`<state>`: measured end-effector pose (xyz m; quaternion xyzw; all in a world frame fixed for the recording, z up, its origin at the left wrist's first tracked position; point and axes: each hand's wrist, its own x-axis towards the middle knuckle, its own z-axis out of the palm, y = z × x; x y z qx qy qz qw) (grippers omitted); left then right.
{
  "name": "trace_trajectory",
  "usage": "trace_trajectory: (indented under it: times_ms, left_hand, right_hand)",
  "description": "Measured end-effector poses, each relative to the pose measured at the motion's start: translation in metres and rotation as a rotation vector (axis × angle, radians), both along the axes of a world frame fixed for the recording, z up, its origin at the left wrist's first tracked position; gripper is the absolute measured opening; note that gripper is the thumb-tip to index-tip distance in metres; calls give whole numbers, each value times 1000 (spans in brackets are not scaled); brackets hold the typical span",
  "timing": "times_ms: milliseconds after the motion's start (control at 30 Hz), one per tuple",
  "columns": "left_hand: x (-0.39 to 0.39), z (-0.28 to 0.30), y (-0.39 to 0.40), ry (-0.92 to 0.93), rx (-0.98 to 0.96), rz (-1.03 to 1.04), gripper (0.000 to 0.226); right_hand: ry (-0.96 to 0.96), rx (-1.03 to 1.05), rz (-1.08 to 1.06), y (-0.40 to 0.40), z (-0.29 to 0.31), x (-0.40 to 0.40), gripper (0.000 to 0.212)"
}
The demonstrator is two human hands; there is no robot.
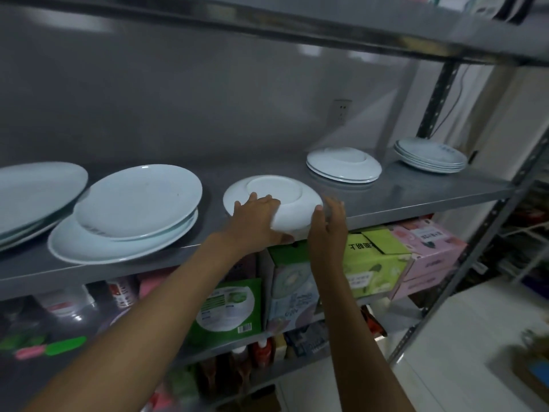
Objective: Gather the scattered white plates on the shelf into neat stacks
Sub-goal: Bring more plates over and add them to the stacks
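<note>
Your left hand (257, 217) grips the near rim of the overturned plate (271, 200) at the shelf (416, 194) front edge; your right hand (326, 221), fingers straight, steadies its right side. Risk: the overhanging plate may tip off if that one-sided grip slips.

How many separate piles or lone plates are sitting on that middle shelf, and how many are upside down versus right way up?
Upside down: 2, the plate in hand and the pair behind it.
Right way up: 3, the far-left pile, the big pile and the far-right stack.
Total: 5 groups.
</note>
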<state>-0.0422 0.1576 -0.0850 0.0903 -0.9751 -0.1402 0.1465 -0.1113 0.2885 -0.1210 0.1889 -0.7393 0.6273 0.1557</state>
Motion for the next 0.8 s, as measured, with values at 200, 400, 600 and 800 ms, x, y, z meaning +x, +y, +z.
trace_trajectory:
  times_ms: [200,400,600,800]
  left_hand:
    - [29,-12,10,95,-195,42,43]
    - [51,-22,22,10,-545,155,77]
    - [73,37,20,353,-356,147,45]
    - [94,76,6,661,373,210,23]
  right_hand:
    - [45,-66,-71,10,-7,39,14]
    - [-104,-237,-145,21,4,70,24]
    - [-103,-267,-127,22,16,101,24]
    - [134,149,48,7,24,115,51]
